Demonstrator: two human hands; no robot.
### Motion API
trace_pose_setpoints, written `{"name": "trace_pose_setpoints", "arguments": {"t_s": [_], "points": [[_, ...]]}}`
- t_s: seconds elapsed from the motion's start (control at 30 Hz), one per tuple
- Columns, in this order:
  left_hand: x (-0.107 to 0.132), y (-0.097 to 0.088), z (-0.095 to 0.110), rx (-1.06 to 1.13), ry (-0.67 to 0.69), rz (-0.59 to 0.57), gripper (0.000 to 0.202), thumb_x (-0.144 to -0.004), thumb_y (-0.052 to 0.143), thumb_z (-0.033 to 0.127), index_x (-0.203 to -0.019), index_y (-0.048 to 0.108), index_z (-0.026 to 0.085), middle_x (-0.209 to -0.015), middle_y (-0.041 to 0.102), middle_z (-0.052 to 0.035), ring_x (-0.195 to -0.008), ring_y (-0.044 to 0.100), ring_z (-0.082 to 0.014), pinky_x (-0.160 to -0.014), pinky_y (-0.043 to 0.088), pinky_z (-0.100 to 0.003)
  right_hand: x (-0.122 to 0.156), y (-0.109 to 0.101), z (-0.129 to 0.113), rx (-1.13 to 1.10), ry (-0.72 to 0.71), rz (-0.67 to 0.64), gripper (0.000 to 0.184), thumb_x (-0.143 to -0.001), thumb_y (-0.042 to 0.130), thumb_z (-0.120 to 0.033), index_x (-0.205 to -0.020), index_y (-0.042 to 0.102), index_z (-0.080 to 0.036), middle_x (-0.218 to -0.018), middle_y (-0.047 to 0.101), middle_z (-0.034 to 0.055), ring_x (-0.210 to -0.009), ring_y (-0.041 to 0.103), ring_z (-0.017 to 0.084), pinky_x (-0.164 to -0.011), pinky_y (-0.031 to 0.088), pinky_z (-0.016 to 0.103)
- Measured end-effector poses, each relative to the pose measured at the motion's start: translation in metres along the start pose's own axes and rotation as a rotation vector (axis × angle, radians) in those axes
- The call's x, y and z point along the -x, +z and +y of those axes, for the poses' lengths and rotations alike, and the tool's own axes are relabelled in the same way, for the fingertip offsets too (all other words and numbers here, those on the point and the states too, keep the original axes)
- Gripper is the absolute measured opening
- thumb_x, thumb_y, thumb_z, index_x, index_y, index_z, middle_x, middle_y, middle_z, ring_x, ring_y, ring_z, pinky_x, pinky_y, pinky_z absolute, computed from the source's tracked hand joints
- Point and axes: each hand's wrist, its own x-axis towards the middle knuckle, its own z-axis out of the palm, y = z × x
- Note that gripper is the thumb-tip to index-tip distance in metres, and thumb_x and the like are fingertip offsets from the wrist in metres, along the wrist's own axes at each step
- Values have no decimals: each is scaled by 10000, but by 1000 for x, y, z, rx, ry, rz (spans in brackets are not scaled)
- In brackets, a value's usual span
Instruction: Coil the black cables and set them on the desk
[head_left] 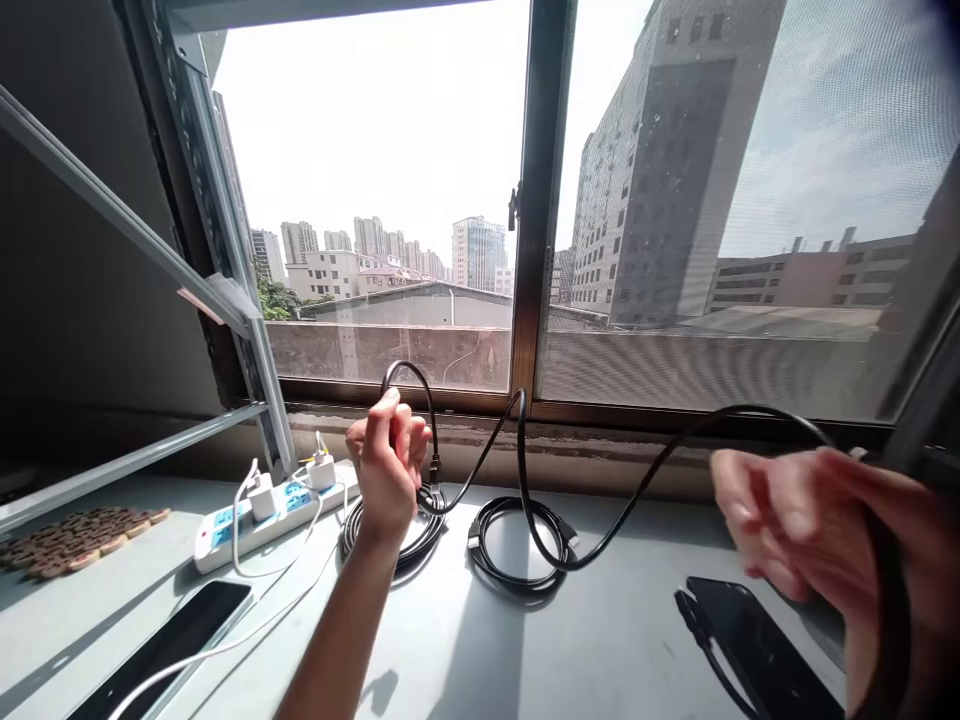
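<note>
A long black cable [637,495] hangs in loose bends between my two hands, above the table. My left hand [390,455] is closed on it near one end, with a short loop rising over the fingers and a plug [435,468] dangling beside them. On the right, my right hand [810,515] is blurred by its nearness; its fingers are curled and the cable runs into it, then down past the wrist. Beneath lie a coiled black cable [429,548], partly hidden by my left hand, and another coiled cable [517,588] with its plugs showing.
A white power strip [281,515] with two chargers and white cords stands at the left. One phone [169,645] lies at front left, another dark phone [757,640] at front right, beside a black cable end [694,615]. Wooden slices [82,540], a metal frame [232,250] and a window [525,300] border the table.
</note>
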Motion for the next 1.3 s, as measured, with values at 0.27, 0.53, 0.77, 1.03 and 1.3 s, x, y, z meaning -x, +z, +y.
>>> {"name": "trace_pose_setpoints", "arguments": {"t_s": [0.27, 0.53, 0.77, 1.03, 1.3], "points": [[27, 4, -22, -127, 222, -265, 416, -795, 492, 280, -426, 321, 190, -368, 267, 46, -360, 248, -58, -415, 173, -252, -26, 66, -5, -89, 219, -204, 596, -811, 562, -578, -1327, 494, -287, -1220, 593, 110, -1084, 593, 262, -844, 548, 413], [55, 25, -29, -380, 613, -377, 358, -824, 398, 138, -468, 375, 170, -396, 411, 27, -347, 356, -48, -373, 238, -210, -23, 88, -5, -204, 197, -231, 643, -836, 616, -443, -1404, 375, -259, -1205, 605, 97, -1080, 598, 213, -949, 494, 375], [67, 39, -47, -514, 727, -350, 240, -752, 406, 104, -539, 330, 185, -409, 372, 52, -357, 318, -46, -400, 261, -213, -22, 102, -4, -293, 261, -130, 813, -776, 656, -519, -1428, 316, -172, -1178, 617, 130, -1037, 620, 218, -905, 519, 332], [71, 44, -58, -564, 844, -473, 205, -581, 430, 158, -538, 234, 199, -369, 343, 60, -352, 267, -56, -377, 240, -209, -22, 103, 0, -20, 120, -190, 675, -773, 677, -441, -1352, 452, -177, -1019, 676, 84, -935, 651, 208, -795, 557, 307], [70, 42, -40, -685, 679, -441, 90, -728, 442, 147, -650, 418, 186, -418, 283, 92, -350, 298, -45, -403, 272, -184, -31, 94, 0, -48, 71, 62, 519, -758, 686, -454, -1188, 613, -174, -833, 680, 52, -632, 641, 131, -531, 539, 197]]}}
